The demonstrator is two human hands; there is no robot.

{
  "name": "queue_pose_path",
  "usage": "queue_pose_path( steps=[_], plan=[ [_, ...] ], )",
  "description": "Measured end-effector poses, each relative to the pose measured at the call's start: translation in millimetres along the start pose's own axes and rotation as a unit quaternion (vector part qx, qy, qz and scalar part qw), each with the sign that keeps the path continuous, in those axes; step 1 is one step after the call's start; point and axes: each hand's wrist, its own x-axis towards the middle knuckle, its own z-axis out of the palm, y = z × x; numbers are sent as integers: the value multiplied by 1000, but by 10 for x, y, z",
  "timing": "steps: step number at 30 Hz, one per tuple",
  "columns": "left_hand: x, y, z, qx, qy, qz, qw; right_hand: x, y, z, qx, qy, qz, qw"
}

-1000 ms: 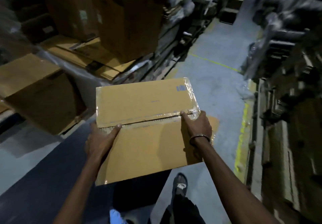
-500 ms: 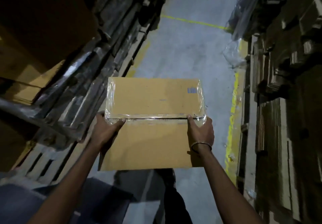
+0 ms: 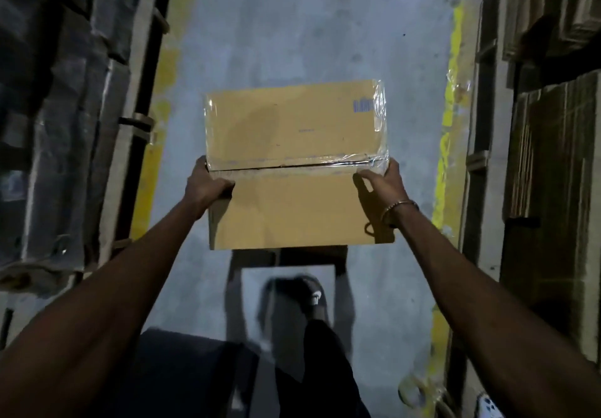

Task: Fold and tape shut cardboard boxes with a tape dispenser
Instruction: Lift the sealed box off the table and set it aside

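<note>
A brown cardboard box is held out in front of me above the grey floor, its top flaps closed. Clear tape runs along the middle seam and down both short ends, and blue print marks the far right corner. My left hand grips the box's left edge at the seam, thumb on top. My right hand, with a metal bangle on the wrist, grips the right edge at the seam. No tape dispenser is in view.
I stand in a narrow aisle of grey concrete floor edged by yellow lines. Wrapped pallet stacks line the left, stacked flat cardboard the right. My foot is below the box.
The view has swung from the stacked boxes on the left to straight down the aisle. Both hands keep hold of the box, which is now carried level and square ahead.
</note>
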Motion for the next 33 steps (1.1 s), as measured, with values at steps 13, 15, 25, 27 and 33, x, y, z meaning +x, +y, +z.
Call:
queue_pose_path(
  steps=[13, 15, 25, 27, 33],
  plan=[
    [-228, 19, 675, 222, -111, 73, 966, 469, 412, 301, -321, -60, -56, 944],
    [-538, 92, 501, 203, -98, 71, 972, 87, 202, 318, -308, -75, -92, 944],
    [-3361, -23, -856, -178, 91, -32, 979, -3022, -774, 1203, -283, -248, -231, 897],
    [-4042, -327, -1085, -227, 143, -48, 962, -3740, -778, 1490, -290, -295, -259, 873],
    [-6156, -1715, -1610, -330, 333, -76, 880, -5795, -224, 2317, -348, -446, -391, 725]
  ],
)
